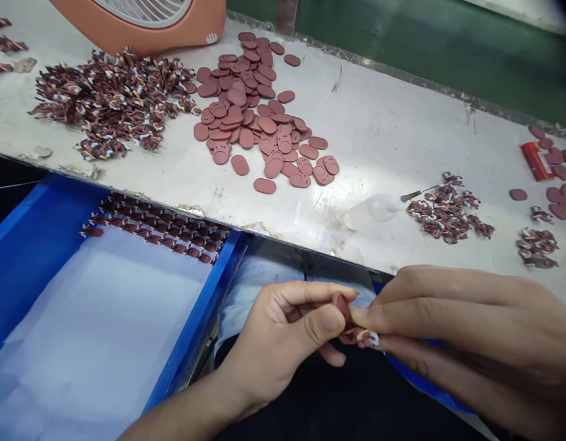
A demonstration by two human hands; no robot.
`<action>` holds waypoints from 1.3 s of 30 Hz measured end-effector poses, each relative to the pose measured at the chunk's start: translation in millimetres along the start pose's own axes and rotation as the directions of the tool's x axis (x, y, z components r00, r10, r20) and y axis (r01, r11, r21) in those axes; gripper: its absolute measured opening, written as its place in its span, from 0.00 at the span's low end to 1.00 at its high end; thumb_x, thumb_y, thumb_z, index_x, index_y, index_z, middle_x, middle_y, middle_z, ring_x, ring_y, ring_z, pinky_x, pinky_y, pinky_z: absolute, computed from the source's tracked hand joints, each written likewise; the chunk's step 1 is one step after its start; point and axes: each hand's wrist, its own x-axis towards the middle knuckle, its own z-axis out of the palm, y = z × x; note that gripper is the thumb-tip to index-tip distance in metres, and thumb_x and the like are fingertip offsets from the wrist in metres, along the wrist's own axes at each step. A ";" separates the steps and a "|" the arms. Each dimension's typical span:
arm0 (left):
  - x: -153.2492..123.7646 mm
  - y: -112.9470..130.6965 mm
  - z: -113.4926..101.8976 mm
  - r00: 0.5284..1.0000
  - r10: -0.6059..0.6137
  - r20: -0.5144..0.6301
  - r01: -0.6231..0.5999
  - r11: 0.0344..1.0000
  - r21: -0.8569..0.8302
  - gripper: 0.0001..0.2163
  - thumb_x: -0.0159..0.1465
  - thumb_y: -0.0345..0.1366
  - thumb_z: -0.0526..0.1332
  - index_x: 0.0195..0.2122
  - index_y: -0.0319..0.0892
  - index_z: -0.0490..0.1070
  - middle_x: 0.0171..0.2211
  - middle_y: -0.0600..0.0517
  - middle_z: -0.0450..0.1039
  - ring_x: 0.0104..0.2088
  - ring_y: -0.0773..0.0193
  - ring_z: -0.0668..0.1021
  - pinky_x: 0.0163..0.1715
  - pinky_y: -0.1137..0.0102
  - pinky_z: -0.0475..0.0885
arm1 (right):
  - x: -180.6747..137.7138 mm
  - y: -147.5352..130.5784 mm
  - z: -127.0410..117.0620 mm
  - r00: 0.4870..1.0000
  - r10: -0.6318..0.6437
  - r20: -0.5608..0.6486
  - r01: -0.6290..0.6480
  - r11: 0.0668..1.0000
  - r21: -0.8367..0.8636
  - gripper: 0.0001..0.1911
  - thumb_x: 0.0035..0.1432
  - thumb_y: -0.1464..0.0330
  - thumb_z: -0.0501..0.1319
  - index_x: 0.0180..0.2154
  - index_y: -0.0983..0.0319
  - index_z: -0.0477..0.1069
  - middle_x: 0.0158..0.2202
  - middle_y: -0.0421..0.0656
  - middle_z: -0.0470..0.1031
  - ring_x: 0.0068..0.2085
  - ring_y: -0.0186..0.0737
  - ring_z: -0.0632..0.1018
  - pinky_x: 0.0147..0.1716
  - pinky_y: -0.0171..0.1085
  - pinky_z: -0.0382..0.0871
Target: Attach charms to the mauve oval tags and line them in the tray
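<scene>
Above my lap, my left hand [287,337] pinches a small reddish-brown oval base [340,306] between thumb and fingers. My right hand [452,318] meets it from the right, its fingertips closed on a small painted figurine [360,336] in brown, white and yellow. The figurine touches the base or lies right against it; fingers hide the exact contact. On the table ahead lie a heap of loose oval bases [264,122] and a large pile of figurines [113,98]. A smaller figurine pile [448,211] is just beyond my right hand.
A blue bin [182,355] at lower left holds white sheeting and rows of figurines on bases [163,229]. A translucent bottle with a needle tip [375,208] lies on the table [402,128]. An orange fan [191,30] stands at the back, a red object [537,162] at right.
</scene>
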 end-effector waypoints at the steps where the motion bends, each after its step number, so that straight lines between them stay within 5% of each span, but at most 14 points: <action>1: 0.3 -0.5 -0.2 1.000 -0.002 -0.004 0.002 1.000 -0.002 0.08 0.62 0.40 0.70 0.41 0.46 0.84 0.31 0.53 0.81 0.30 0.71 0.80 0.28 0.82 0.77 | 0.1 0.5 0.2 1.000 0.000 -0.002 0.000 1.000 -0.002 0.14 0.65 0.77 0.61 0.51 0.61 0.74 0.40 0.41 0.78 0.37 0.30 0.80 0.36 0.25 0.75; 21: 2.7 -1.9 0.8 0.996 -0.008 -0.084 0.011 1.000 0.026 0.09 0.61 0.42 0.71 0.40 0.46 0.84 0.29 0.53 0.80 0.27 0.72 0.78 0.25 0.82 0.76 | 5.5 3.3 -0.2 0.999 -0.035 -0.005 0.034 0.994 -0.107 0.09 0.69 0.73 0.60 0.49 0.60 0.74 0.38 0.40 0.77 0.35 0.27 0.79 0.35 0.24 0.73; 39: 4.9 3.3 -6.0 0.999 0.002 -0.032 -0.003 1.000 -0.024 0.11 0.60 0.42 0.71 0.41 0.43 0.84 0.27 0.52 0.77 0.26 0.71 0.77 0.21 0.81 0.77 | 16.4 1.4 3.2 0.998 -0.044 -0.036 0.043 0.998 -0.049 0.12 0.65 0.76 0.63 0.49 0.60 0.74 0.39 0.40 0.79 0.36 0.29 0.79 0.36 0.26 0.73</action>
